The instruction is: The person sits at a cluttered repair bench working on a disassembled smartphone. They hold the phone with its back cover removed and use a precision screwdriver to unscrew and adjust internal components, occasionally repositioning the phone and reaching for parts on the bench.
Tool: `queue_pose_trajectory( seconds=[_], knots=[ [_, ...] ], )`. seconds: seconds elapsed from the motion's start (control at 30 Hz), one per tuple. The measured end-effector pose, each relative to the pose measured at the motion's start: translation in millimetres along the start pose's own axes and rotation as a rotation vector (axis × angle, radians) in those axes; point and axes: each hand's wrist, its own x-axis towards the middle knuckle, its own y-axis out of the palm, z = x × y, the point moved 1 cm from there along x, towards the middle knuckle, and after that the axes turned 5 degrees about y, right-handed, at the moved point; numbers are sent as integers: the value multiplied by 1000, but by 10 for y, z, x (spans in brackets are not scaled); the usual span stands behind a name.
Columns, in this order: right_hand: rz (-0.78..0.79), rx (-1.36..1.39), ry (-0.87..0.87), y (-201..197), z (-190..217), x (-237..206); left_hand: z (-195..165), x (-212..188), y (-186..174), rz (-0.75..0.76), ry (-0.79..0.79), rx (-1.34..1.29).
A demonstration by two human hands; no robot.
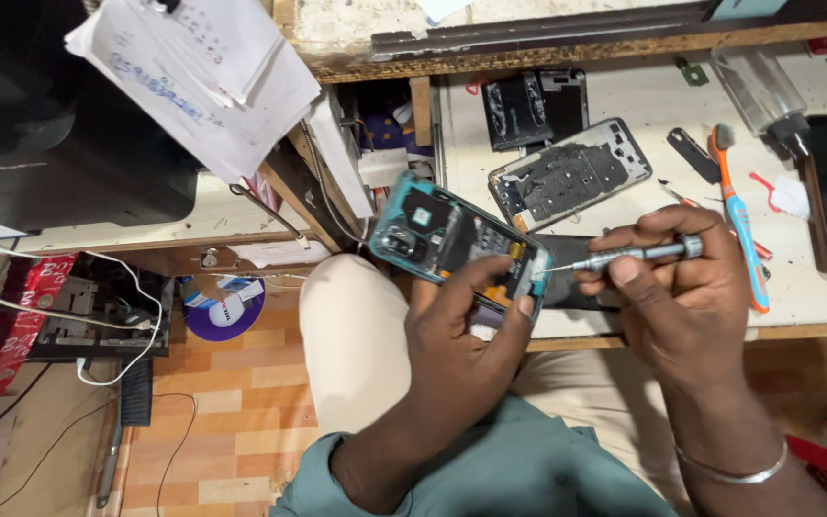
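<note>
**Screwdriver tip at the open phone's edge**

The left hand [466, 335] grips an opened teal phone [457, 244] at centre frame. At its 3 o'clock, the right hand [681, 297] pinches a small metal screwdriver [624, 256], tip touching the phone's end

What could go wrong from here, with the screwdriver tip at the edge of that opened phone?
1. The opened phone is held in the air by the left hand alone, over the lap; it may slip and drop.
2. The screwdriver in the right hand points at the phone's corner; a slip might gouge the exposed board.
3. A freed screw would likely fall to the floor.
</note>
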Motion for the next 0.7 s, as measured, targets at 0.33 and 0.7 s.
queue_pose_trajectory(
  seconds=[0.33,0.7],
  knots=[
    [68,5,15,30,-73,-10,5,11,-21,36,32,24],
    [53,-137,-9,19,-6,-89,-62,-57,33,50,-41,-69]
  ],
)
